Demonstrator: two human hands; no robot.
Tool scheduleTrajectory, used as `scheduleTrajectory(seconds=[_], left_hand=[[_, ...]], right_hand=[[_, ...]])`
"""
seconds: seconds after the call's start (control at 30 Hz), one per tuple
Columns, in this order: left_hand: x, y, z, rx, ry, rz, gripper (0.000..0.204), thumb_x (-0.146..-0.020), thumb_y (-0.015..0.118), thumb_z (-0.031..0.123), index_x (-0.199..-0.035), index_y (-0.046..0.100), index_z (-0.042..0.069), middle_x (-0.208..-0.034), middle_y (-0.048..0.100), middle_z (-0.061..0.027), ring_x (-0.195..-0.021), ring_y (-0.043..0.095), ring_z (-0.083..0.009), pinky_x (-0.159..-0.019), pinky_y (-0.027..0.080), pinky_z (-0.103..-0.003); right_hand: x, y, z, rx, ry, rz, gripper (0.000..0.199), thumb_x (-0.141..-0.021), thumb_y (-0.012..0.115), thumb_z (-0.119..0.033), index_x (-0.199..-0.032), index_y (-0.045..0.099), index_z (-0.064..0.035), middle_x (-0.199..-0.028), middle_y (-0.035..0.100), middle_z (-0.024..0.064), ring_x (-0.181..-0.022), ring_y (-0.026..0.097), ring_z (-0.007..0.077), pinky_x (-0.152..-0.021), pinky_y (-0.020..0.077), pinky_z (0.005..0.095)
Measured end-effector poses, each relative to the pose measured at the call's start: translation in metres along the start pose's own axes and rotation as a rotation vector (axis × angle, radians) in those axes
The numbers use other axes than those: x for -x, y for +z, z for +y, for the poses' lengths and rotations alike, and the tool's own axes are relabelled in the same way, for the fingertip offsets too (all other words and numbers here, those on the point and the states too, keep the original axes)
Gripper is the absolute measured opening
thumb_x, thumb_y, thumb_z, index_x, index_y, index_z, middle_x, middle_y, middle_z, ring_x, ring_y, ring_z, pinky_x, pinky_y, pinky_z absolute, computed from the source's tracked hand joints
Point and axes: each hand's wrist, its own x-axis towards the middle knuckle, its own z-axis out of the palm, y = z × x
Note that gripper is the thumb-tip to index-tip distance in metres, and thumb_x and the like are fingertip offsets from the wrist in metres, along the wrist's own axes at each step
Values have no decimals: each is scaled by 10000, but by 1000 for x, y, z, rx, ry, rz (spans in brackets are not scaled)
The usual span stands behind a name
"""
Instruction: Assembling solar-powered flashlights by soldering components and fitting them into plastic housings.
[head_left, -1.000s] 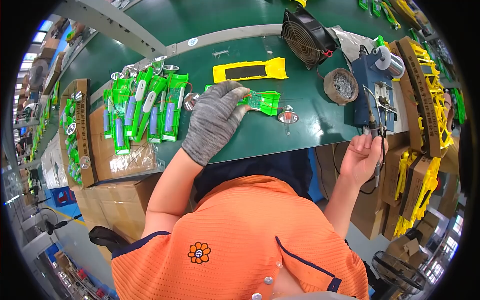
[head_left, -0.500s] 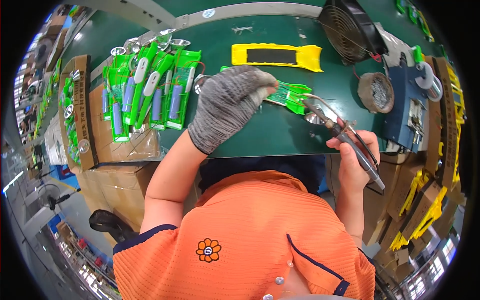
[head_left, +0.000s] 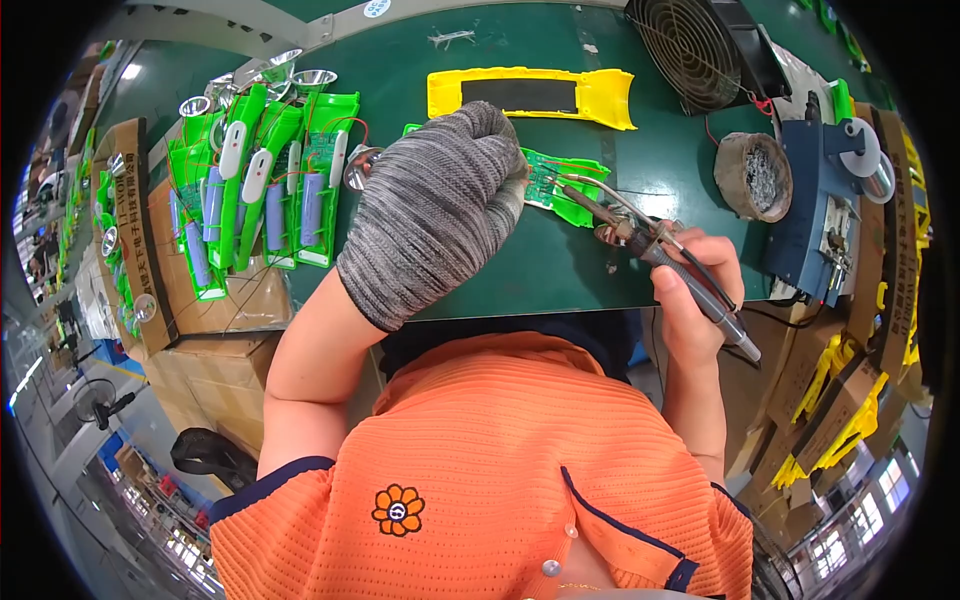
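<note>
Green flashlight shell (head_left: 565, 185) with its circuit board lies on the green bench (head_left: 640, 170), right of centre, and both hands are on it. Left hand (head_left: 435, 205), in a grey knit glove, is bunched into a loose fist pressing down on the shell's left end, covering most of it; only the right portion sticks out from under the glove. Right hand (head_left: 695, 285), bare, sits nearer and to the right, fingers wrapped pen-style round a soldering iron (head_left: 650, 250), its tip angled up and left onto the exposed board. Just beyond the shell, farther back, lies a yellow flashlight shell (head_left: 530, 95). Far left, a batch of green flashlight halves (head_left: 265, 180) with batteries rests on a cardboard box (head_left: 200, 300). Far right: a black fan (head_left: 700, 50), a round tin of tip-cleaning wool (head_left: 752, 175), and a blue soldering station (head_left: 825, 215).
</note>
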Motion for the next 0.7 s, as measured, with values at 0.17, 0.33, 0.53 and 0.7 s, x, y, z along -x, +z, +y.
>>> scheduleTrajectory(seconds=[0.17,0.33,0.53,0.7], left_hand=[[-4,1,-1,-69,5,-27,127,-811,775,-25,-918,722,19,-949,695,-113,-860,713,-287,-775,581,-346],[-5,-3,3,-72,17,-48,110,-825,771,-10,-917,717,17,-961,697,-117,-867,709,-297,-772,579,-350],[-5,-3,2,-77,-1,-75,87,-845,752,-3,-925,720,14,-971,701,-124,-891,705,-302,-791,574,-353],[-5,-6,2,-62,4,-103,86,-849,746,-6,-930,722,8,-979,703,-127,-901,703,-306,-804,572,-358]], right_hand=[[-5,0,5,45,-42,-61,267,-829,802,21,-1029,634,-36,-966,697,71,-933,655,199,-1090,452,476],[-5,0,5,88,-93,-68,259,-815,820,20,-1008,656,-30,-959,703,56,-955,658,197,-1077,466,472],[-7,2,5,145,-106,-79,242,-811,825,16,-988,665,-28,-938,710,50,-914,663,183,-1069,477,456],[-7,4,5,154,-112,-71,231,-809,827,12,-975,671,-28,-921,711,45,-882,663,168,-1063,482,454]])
